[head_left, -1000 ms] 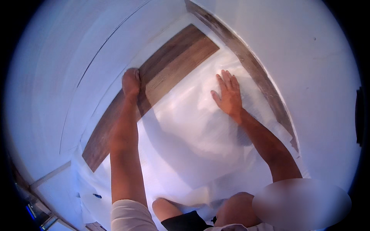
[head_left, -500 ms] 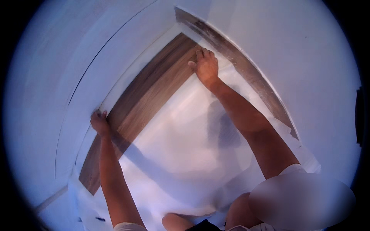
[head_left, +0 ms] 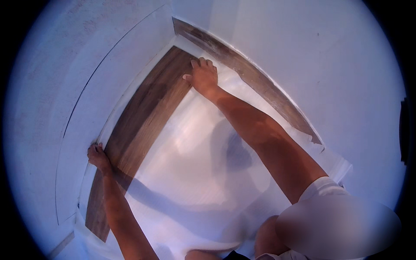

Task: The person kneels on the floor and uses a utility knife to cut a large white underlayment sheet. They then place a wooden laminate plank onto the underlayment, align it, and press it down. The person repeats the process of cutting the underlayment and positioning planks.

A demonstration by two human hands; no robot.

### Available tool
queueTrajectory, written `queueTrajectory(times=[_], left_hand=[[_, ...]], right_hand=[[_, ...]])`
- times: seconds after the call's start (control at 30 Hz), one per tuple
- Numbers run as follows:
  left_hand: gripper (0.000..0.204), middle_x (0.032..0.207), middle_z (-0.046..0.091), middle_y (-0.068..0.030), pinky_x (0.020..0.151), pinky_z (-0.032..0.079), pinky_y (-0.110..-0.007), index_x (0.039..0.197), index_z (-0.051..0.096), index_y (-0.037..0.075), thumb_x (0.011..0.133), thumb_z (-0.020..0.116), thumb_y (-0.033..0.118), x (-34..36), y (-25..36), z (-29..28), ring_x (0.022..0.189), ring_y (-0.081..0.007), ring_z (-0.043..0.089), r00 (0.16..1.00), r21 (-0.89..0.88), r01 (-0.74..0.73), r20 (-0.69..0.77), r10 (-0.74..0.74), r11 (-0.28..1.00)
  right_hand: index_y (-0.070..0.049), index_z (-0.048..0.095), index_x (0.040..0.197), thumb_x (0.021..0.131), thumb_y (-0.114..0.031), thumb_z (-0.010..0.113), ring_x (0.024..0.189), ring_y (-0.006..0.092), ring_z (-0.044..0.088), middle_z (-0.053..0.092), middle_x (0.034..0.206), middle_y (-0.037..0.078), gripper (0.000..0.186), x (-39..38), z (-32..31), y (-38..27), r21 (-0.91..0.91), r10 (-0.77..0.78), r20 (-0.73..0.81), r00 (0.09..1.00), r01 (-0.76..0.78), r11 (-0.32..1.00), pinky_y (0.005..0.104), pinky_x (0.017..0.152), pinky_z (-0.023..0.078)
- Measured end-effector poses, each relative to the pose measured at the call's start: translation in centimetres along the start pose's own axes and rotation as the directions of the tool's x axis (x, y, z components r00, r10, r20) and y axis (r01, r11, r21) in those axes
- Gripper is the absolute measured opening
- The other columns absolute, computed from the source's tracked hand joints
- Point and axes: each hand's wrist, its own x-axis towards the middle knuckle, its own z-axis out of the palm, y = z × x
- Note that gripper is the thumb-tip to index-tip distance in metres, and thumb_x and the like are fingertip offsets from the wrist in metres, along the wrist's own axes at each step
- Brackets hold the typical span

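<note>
A long brown wood-look floor plank (head_left: 143, 125) lies on a white sheet, running along the wall on the left. Darker and lighter bands run down its length. At its far right corner rests my right hand (head_left: 203, 78), thumb out over the plank and fingers spread past its edge. My left hand (head_left: 99, 157) is at the plank's left long edge, beside the narrow strip between plank and wall. Its fingers are curled together, and whatever is in them is too small to make out. The left forearm crosses over the plank's near part.
The white sheet (head_left: 186, 151) covers the floor to the right, with a ragged edge at the right. A brown skirting strip (head_left: 260, 84) with pale smears runs along the right wall (head_left: 312, 65). The left wall (head_left: 65, 78) has a thin dark line. My knees show at the bottom.
The view has shifted, so the plank and both hands appear further left and mostly lower. Both hands keep about the same places on the plank.
</note>
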Motion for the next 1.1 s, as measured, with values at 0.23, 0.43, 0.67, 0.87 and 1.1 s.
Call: queueTrajectory(times=[0.23, 0.43, 0.67, 0.87, 1.1], left_hand=[[0.018, 0.091, 0.070, -0.0154, 0.074, 0.050, -0.053, 0.092, 0.069, 0.004, 0.092, 0.077, 0.020, -0.6, -2.4, 0.6, 0.086, -0.0407, 0.065, 0.995, -0.094, 0.007, -0.094, -0.016, 0.996], [0.020, 0.088, 0.069, -0.0190, 0.075, 0.048, -0.054, 0.089, 0.068, 0.002, 0.094, 0.075, 0.020, -0.2, -1.4, -1.2, 0.084, -0.0425, 0.063, 0.999, -0.116, 0.033, -0.030, -0.036, 0.993], [0.025, 0.084, 0.069, -0.0197, 0.077, 0.047, -0.054, 0.085, 0.068, -0.001, 0.095, 0.073, 0.022, 0.6, -0.7, -2.9, 0.083, -0.0413, 0.063, 0.997, -0.101, 0.080, 0.019, -0.079, 0.992], [0.029, 0.086, 0.069, -0.0188, 0.078, 0.047, -0.052, 0.087, 0.068, -0.002, 0.096, 0.074, 0.024, 1.0, 2.1, -3.9, 0.083, -0.0401, 0.062, 0.998, -0.135, 0.067, 0.024, -0.065, 0.989], [0.030, 0.098, 0.070, -0.0151, 0.088, 0.048, -0.050, 0.095, 0.072, 0.000, 0.096, 0.076, 0.030, 0.4, 1.6, -4.4, 0.096, -0.0371, 0.062, 1.000, 0.038, -0.008, -0.029, 0.009, 0.999]], right_hand=[[-0.004, 0.064, 0.136, 0.090, -0.045, 0.074, 0.131, 0.0359, 0.053, 0.062, 0.136, 0.016, 0.063, 1.7, -0.2, -0.3, 0.167, -0.006, 0.031, 1.000, 0.001, 0.986, 0.0490, 0.111, 0.040], [-0.001, 0.062, 0.139, 0.098, -0.043, 0.064, 0.140, 0.0373, 0.048, 0.057, 0.146, 0.021, 0.059, 5.6, 2.9, -1.3, 0.115, -0.222, -0.107, 0.969, 0.234, 0.965, 0.0495, 0.118, 0.036], [-0.002, 0.039, 0.159, 0.106, -0.050, 0.046, 0.159, 0.0350, 0.022, 0.030, 0.169, 0.021, 0.072, 9.8, 6.4, -2.4, 0.107, -0.157, 0.027, 0.987, 0.153, 0.982, 0.0476, 0.131, 0.013], [0.004, 0.036, 0.159, 0.108, -0.051, 0.039, 0.159, 0.0359, 0.023, 0.029, 0.169, 0.023, 0.075, 11.4, 8.3, -4.2, -0.006, -0.176, -0.070, 0.982, 0.176, 0.984, 0.0466, 0.131, 0.014], [0.008, 0.040, 0.155, 0.105, -0.050, 0.046, 0.157, 0.0376, 0.026, 0.035, 0.166, 0.024, 0.077, 11.1, 8.0, -5.5, 0.015, -0.073, -0.033, 0.997, 0.074, 0.997, 0.0487, 0.130, 0.015]])
